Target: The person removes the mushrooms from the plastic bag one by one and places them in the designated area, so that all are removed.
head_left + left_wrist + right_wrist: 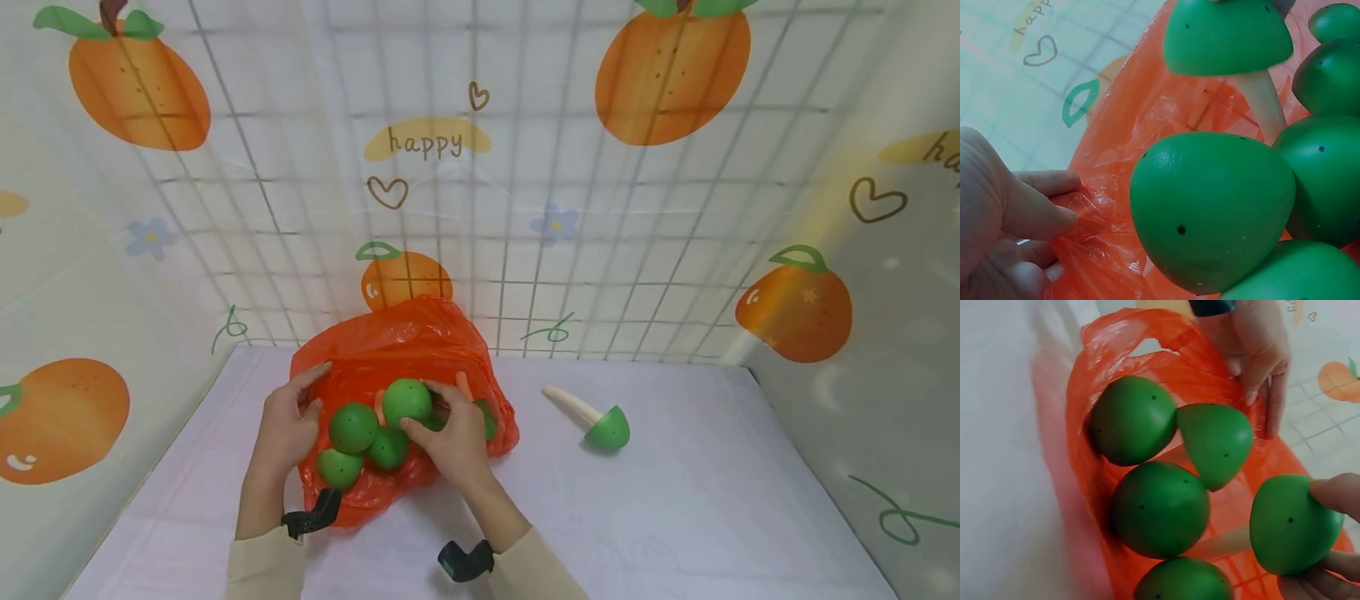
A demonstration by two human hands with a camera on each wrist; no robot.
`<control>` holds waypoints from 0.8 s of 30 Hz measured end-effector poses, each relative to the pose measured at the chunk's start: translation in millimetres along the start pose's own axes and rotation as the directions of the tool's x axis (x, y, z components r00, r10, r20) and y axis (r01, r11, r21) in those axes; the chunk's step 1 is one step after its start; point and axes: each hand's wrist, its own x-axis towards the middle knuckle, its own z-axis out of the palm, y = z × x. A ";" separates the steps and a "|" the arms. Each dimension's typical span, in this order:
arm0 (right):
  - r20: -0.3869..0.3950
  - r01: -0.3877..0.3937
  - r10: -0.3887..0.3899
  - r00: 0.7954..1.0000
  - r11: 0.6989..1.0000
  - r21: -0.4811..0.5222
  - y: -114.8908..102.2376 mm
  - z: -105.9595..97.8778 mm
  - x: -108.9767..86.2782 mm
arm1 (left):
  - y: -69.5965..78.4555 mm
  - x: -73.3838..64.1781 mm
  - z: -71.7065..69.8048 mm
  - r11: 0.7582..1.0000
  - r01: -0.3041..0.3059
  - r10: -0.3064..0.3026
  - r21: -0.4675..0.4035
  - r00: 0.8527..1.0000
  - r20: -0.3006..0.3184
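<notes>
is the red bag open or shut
Open: the red bag gapes wide, showing green-capped mushrooms inside, with the left hand at its edge.

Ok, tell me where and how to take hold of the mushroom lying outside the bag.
Likely by the green cap of that mushroom, the right hand coming from above and the right: the mushroom lies tipped over, the cap's broad round side facing right and near, its slim pale stem pointing back left.
</notes>
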 end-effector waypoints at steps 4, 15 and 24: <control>-0.008 0.013 -0.013 1.000 1.000 0.021 -6.3 -7.6 -2.8 | 0.6 -0.6 -0.1 1.000 -0.003 0.003 0.009 1.000 -0.002; -0.010 0.046 -0.045 0.999 0.985 0.167 -26.8 -28.7 -9.0 | 0.9 -1.2 0.2 1.000 0.026 -0.026 0.010 1.000 0.008; 0.001 0.040 -0.042 0.999 0.961 0.275 -44.0 -48.2 -13.6 | 1.5 -2.0 0.9 1.000 0.027 -0.027 0.007 1.000 0.010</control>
